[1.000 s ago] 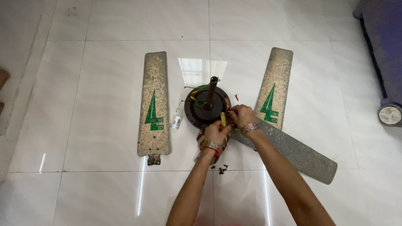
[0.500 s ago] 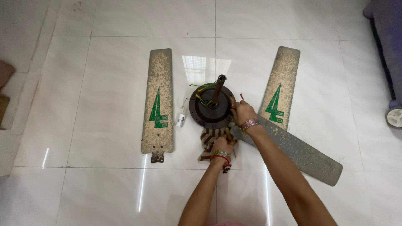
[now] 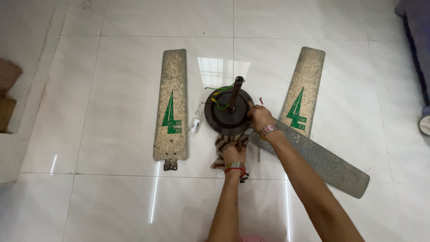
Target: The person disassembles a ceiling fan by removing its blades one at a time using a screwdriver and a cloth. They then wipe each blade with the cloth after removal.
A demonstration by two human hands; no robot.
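A dark round ceiling fan motor with an upright rusty rod and loose green and yellow wires sits on the white tiled floor. My left hand presses a brown striped cloth against the motor's near rim. At the motor's right edge rests my right hand, gripping the housing. One grey fan blade lies under my right forearm, reaching out to the lower right.
Two detached dusty blades with green markings lie flat: one on the left, one on the right. A small white capacitor lies left of the motor. Dark screws sit near my left wrist. Dark furniture stands at far right.
My left hand has come off the motor's top and now holds the striped cloth at its near rim. My right hand stays at the right edge. The view has shifted slightly.
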